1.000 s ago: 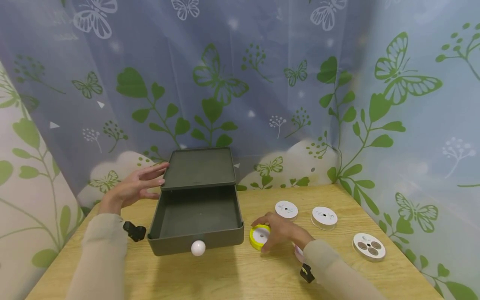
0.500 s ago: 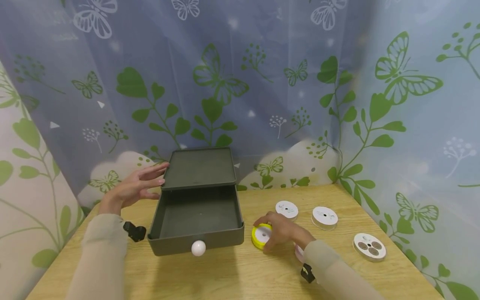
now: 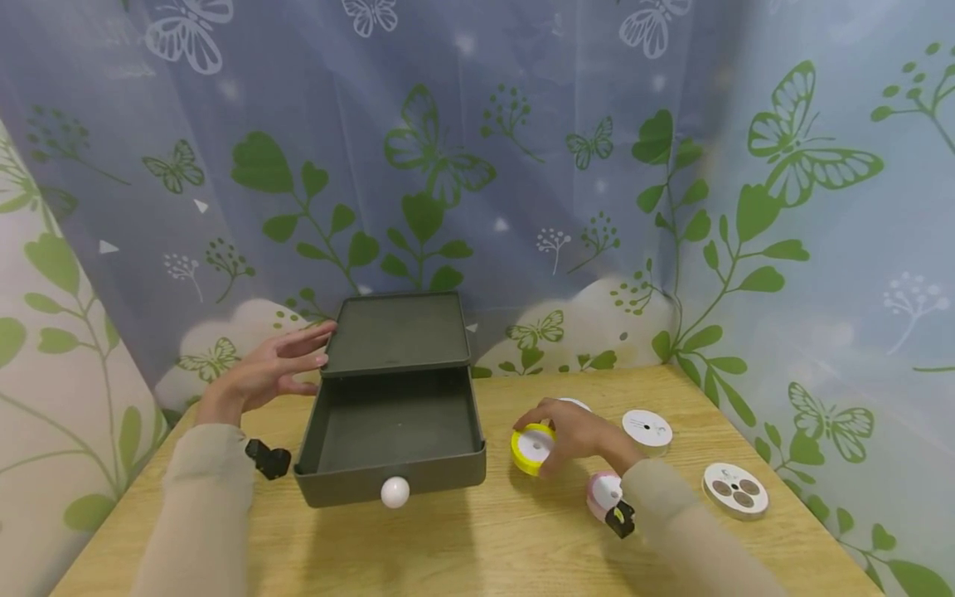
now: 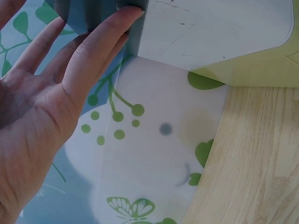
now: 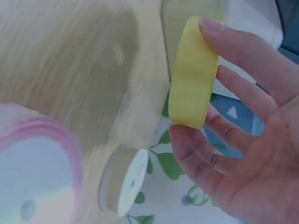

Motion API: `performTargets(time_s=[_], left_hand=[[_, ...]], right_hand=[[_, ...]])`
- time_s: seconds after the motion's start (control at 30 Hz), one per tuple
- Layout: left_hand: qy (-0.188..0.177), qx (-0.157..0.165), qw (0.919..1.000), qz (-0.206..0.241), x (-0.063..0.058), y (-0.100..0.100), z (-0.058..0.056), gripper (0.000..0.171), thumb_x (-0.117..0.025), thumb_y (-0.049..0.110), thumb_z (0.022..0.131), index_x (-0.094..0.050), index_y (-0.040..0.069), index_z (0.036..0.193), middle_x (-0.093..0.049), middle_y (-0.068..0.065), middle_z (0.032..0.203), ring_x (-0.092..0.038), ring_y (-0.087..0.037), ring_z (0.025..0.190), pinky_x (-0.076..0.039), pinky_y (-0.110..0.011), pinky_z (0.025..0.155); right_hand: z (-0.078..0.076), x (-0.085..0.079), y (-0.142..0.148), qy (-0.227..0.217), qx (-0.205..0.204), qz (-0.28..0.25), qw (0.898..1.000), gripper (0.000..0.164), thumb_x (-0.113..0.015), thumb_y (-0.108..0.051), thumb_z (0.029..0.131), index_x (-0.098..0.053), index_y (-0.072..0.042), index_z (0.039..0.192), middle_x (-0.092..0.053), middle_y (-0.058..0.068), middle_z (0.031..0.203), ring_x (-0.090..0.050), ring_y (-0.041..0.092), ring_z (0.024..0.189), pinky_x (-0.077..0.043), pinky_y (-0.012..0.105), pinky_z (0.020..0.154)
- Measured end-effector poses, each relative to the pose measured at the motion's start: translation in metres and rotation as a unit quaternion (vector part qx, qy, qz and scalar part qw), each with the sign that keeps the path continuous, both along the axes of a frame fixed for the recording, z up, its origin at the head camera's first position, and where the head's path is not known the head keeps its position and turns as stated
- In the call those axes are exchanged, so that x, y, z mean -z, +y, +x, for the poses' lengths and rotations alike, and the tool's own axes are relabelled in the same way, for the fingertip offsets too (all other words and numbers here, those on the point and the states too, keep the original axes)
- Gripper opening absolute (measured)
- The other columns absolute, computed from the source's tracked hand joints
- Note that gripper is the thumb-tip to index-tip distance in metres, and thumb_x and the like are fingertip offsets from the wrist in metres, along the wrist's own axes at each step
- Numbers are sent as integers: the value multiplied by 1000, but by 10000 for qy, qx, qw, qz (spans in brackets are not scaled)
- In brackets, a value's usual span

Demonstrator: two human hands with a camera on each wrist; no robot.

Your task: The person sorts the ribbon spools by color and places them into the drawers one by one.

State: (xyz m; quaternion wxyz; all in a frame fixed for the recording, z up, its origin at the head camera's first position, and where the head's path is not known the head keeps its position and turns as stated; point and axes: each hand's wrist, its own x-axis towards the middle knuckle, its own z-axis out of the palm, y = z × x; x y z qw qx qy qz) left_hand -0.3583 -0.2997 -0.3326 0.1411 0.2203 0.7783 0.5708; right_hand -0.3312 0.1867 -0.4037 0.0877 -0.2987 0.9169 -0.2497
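Note:
In the head view, my right hand holds a spool of yellow ribbon by its edge. The right wrist view shows the yellow ribbon pinched between thumb and fingertips, seemingly lifted off the wood. To the left stands a dark grey drawer box; its drawer is pulled out, with a white round knob in front. My left hand rests its extended fingers against the box's left side. From the left wrist, those fingertips touch the box wall.
A pink ribbon spool lies under my right wrist. Beyond that hand a white spool is mostly hidden. Farther right lie another white spool and one with brown circles. A patterned curtain backs the wooden table.
My right hand has carried the yellow ribbon spool slightly right and away from me. More of the pink spool shows, and the back white spool is now mostly covered. My left hand stays put.

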Motion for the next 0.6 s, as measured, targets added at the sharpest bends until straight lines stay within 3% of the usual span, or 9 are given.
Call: performTargets(time_s=[0.6], left_hand=[[-57,-51,9999,118,2,2,1,73,-53,16,108,-13,15,168,4,-9,176,1,-42,161,-57,-33,97]], right_hand=[[8,-14,-12,279,-373,49,9989,70,-95,-12,63,-72,-15,129,-65,7,119,-59,22,99,-51,34,84]])
